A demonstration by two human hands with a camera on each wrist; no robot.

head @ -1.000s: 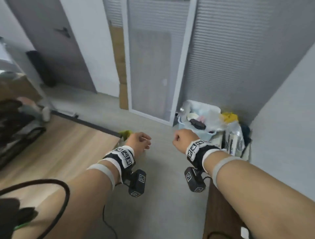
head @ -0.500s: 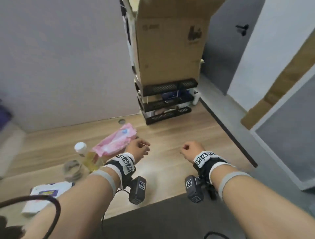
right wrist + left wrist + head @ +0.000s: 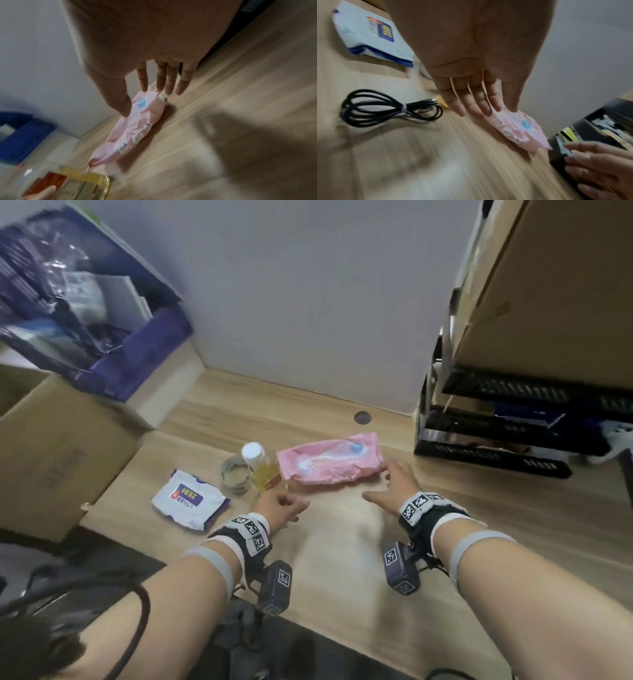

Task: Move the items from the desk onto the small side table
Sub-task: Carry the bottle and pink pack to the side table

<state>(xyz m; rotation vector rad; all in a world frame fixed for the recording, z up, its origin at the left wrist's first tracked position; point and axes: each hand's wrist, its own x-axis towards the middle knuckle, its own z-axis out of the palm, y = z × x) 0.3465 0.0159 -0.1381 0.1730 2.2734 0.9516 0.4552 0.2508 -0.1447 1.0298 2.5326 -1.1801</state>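
Observation:
On the wooden desk lie a pink packet, a small bottle of yellow liquid with a white cap, a clear tape ring and a white-and-blue wipes pack. My right hand is open, its spread fingertips at the right end of the pink packet; whether they touch it is unclear. My left hand hovers open just in front of the bottle, holding nothing. A coiled black cable shows only in the left wrist view.
A cardboard box stands at the desk's left with a blue box of clutter on top. Black stacked trays under a large carton fill the right. A cable hole sits near the back wall.
My head has swung from the floor and side table round to the desk. Both hands have gone from loose fists to open, and the right hand has reached the pink packet.

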